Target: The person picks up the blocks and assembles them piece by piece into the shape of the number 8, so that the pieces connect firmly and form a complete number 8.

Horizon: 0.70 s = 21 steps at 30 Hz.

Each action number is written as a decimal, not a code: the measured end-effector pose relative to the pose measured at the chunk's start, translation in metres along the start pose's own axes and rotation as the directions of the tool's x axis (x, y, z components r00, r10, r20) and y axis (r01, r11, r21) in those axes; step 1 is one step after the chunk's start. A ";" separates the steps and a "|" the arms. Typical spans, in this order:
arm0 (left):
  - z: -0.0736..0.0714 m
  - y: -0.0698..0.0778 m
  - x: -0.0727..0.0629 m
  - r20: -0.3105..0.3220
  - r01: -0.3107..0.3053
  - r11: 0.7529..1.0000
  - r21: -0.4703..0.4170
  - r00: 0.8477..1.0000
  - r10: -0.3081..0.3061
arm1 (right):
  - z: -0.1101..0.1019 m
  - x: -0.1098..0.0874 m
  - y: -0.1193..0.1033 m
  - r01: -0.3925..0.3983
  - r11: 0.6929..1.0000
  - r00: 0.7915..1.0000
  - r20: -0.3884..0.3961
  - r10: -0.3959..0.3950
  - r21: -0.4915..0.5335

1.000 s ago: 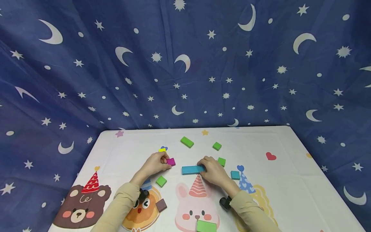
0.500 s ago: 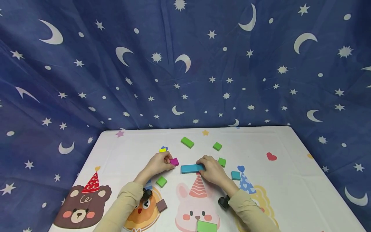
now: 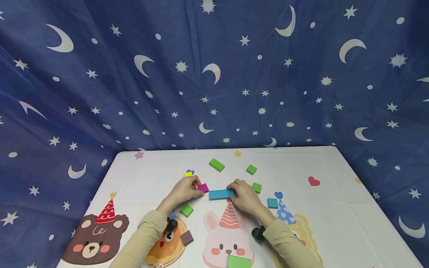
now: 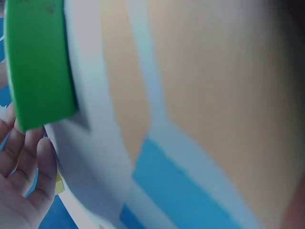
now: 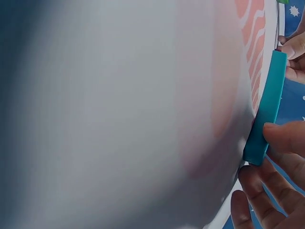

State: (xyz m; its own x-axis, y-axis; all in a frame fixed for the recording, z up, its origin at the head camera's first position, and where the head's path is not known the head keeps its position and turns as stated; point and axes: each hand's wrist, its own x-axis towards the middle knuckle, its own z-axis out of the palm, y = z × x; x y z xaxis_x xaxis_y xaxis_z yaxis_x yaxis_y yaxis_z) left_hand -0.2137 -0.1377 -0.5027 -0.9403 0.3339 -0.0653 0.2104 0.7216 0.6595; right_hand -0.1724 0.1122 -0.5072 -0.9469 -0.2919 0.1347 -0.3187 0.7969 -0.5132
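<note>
On the white table [image 3: 345, 208], our left hand [image 3: 184, 189] is pinching a small, square magenta block [image 3: 203, 188] just beside the long blue block [image 3: 219, 194] our right hand [image 3: 246, 196] is gripping; light, level pressure should suit.

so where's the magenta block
In the head view, the magenta block is left of centre, pinched by the left hand, just left of the long blue block.
</note>
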 end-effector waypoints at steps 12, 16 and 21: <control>0.004 0.002 0.001 0.021 0.023 0.999 0.037 0.999 -0.024 | -0.001 -0.002 -0.002 -0.002 1.000 1.000 -0.013 0.002 0.003; 0.004 0.002 0.001 0.025 0.026 0.999 0.039 0.999 -0.027 | -0.001 -0.001 -0.002 -0.011 1.000 1.000 -0.004 0.011 0.011; 0.003 0.002 0.001 0.019 0.022 0.999 0.023 1.000 -0.022 | -0.001 0.000 -0.001 -0.015 1.000 1.000 -0.003 0.015 0.014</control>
State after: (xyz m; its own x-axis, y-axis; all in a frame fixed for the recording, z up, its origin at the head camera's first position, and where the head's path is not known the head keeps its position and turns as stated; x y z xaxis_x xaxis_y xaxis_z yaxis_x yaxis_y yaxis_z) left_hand -0.2129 -0.1339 -0.5035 -0.9396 0.3290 -0.0941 0.1959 0.7427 0.6403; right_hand -0.1721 0.1121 -0.5059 -0.9518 -0.2783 0.1289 -0.3035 0.7938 -0.5271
